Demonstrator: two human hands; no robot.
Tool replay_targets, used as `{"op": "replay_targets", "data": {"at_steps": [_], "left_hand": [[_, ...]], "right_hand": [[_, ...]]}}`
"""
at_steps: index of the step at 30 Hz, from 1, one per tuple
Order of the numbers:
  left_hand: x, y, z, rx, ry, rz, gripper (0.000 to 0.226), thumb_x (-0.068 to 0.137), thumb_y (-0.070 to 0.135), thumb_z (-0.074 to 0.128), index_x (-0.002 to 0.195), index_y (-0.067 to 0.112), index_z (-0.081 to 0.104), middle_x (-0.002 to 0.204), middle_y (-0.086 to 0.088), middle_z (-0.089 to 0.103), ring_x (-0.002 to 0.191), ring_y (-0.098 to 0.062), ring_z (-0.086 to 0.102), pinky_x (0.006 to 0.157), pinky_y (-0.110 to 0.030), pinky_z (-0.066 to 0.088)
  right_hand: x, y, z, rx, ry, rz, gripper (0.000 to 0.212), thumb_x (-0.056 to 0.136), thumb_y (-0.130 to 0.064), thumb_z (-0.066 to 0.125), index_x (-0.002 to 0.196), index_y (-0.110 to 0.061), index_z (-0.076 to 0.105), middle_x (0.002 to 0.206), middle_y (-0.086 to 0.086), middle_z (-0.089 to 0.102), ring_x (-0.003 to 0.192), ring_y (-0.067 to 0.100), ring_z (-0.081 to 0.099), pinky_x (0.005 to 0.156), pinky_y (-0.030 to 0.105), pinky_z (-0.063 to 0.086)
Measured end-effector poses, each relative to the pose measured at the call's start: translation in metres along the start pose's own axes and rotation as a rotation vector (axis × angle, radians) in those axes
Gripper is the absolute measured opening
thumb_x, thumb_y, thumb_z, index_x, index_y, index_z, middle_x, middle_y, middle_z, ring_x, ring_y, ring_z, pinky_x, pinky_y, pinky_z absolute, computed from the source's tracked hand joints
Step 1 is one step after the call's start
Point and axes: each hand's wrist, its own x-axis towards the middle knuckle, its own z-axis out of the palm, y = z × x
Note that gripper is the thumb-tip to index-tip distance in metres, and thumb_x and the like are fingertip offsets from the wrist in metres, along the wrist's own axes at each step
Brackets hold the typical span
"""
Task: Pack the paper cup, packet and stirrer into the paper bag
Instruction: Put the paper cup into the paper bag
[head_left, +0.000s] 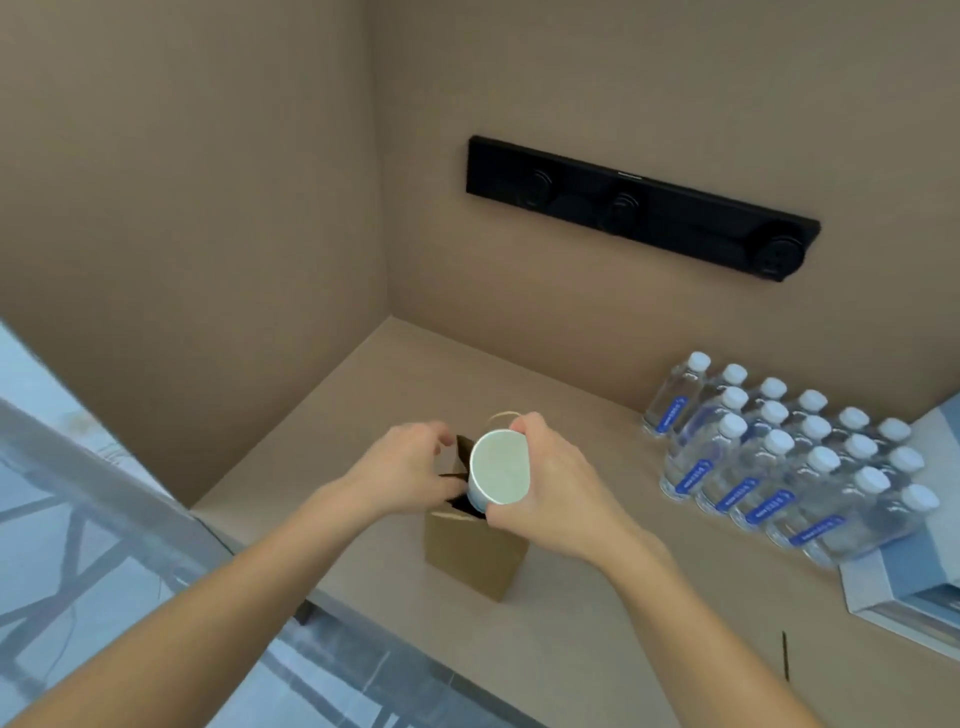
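Note:
A brown paper bag (475, 556) stands upright on the beige counter (597, 597). My right hand (556, 486) grips a white paper cup (498, 467), tilted with its open mouth facing me, right over the bag's opening. My left hand (400, 467) holds the left edge of the bag's mouth and pulls it open. A thin dark stirrer (785, 662) lies on the counter at the front right. I see no packet.
Several water bottles (779, 462) with blue labels and white caps stand in rows at the right. A white and blue box (904, 582) lies in front of them. A black socket strip (639, 208) is mounted on the back wall. The counter's left edge drops to a glass railing (104, 493).

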Motion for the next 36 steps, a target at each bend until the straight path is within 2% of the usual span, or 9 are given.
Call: {"op": "replay_targets", "data": {"at_steps": [3, 8, 14, 18, 25, 28, 32, 34, 36], "left_hand": [[0.020, -0.008, 0.014, 0.007, -0.065, -0.083, 0.058, 0.075, 0.042, 0.070, 0.125, 0.016, 0.058, 0.110, -0.008, 0.071, 0.105, -0.031, 0.065, 0.087, -0.038, 0.054], [0.029, -0.013, 0.024, -0.039, -0.023, -0.100, 0.018, 0.075, 0.024, 0.052, 0.084, 0.010, 0.060, 0.079, -0.015, 0.073, 0.082, -0.037, 0.072, 0.079, -0.043, 0.060], [0.030, -0.016, 0.032, -0.027, -0.074, -0.058, 0.017, 0.084, 0.018, 0.047, 0.087, 0.004, 0.056, 0.086, -0.023, 0.070, 0.084, -0.042, 0.068, 0.080, -0.048, 0.059], [0.033, -0.016, 0.031, -0.024, -0.095, -0.030, 0.019, 0.086, 0.018, 0.046, 0.092, 0.007, 0.060, 0.087, -0.022, 0.070, 0.085, -0.042, 0.068, 0.082, -0.049, 0.058], [0.039, -0.026, 0.034, -0.066, -0.134, -0.006, 0.021, 0.089, 0.023, 0.046, 0.089, 0.009, 0.061, 0.084, -0.018, 0.070, 0.080, -0.037, 0.070, 0.082, -0.048, 0.059], [0.041, -0.031, 0.034, -0.092, -0.131, -0.004, 0.028, 0.090, 0.028, 0.041, 0.082, 0.009, 0.060, 0.080, -0.016, 0.071, 0.075, -0.036, 0.071, 0.079, -0.046, 0.058], [0.045, -0.042, 0.035, -0.210, -0.123, 0.041, 0.062, 0.090, 0.063, 0.023, 0.079, 0.021, 0.067, 0.064, -0.006, 0.073, 0.051, -0.018, 0.070, 0.072, -0.036, 0.055], [0.049, -0.054, 0.042, -0.314, -0.127, 0.051, 0.075, 0.086, 0.076, 0.014, 0.087, 0.027, 0.071, 0.066, -0.001, 0.075, 0.050, -0.013, 0.069, 0.066, -0.036, 0.054], [0.058, -0.068, 0.057, -0.450, -0.124, 0.042, 0.074, 0.090, 0.073, 0.015, 0.090, 0.027, 0.073, 0.076, 0.002, 0.075, 0.060, -0.013, 0.071, 0.061, -0.033, 0.053]], "right_hand": [[0.013, 0.006, 0.016, -0.146, -0.025, 0.070, 0.053, 0.059, -0.038, 0.070, 0.097, -0.030, 0.035, 0.100, -0.004, 0.047, 0.090, 0.025, 0.052, 0.062, 0.034, 0.042], [0.030, 0.010, 0.034, -0.541, -0.037, 0.094, 0.054, 0.063, -0.042, 0.071, 0.105, -0.015, 0.050, 0.109, 0.005, 0.055, 0.105, 0.029, 0.046, 0.069, 0.035, 0.040], [0.066, 0.012, 0.077, -1.020, -0.270, 0.092, 0.032, 0.085, -0.025, 0.058, 0.113, -0.011, 0.059, 0.115, 0.010, 0.065, 0.109, 0.033, 0.052, 0.077, 0.036, 0.036], [0.090, 0.026, 0.102, -0.845, -0.430, 0.264, 0.028, 0.092, -0.012, 0.050, 0.118, -0.011, 0.060, 0.122, 0.008, 0.065, 0.113, 0.030, 0.061, 0.085, 0.038, 0.049], [0.103, 0.040, 0.126, -0.393, -0.607, 0.455, 0.048, 0.094, -0.007, 0.050, 0.140, -0.010, 0.037, 0.131, 0.015, 0.053, 0.116, 0.033, 0.056, 0.094, 0.043, 0.047], [0.094, 0.037, 0.117, -0.395, -0.707, 0.417, 0.056, 0.089, -0.003, 0.053, 0.140, -0.010, 0.034, 0.128, 0.017, 0.053, 0.113, 0.034, 0.056, 0.093, 0.043, 0.049], [0.077, 0.010, 0.072, -0.386, -0.606, 0.250, 0.028, 0.089, -0.011, 0.051, 0.117, -0.009, 0.057, 0.116, 0.014, 0.064, 0.102, 0.032, 0.061, 0.084, 0.038, 0.052], [0.059, 0.001, 0.035, -0.213, -0.510, 0.119, 0.024, 0.091, -0.013, 0.052, 0.113, -0.015, 0.060, 0.114, 0.009, 0.067, 0.099, 0.026, 0.064, 0.083, 0.035, 0.053], [0.033, 0.001, -0.004, 0.195, -0.473, 0.115, 0.030, 0.092, -0.013, 0.057, 0.121, -0.022, 0.061, 0.113, 0.004, 0.072, 0.095, 0.017, 0.070, 0.088, 0.028, 0.055]]}}
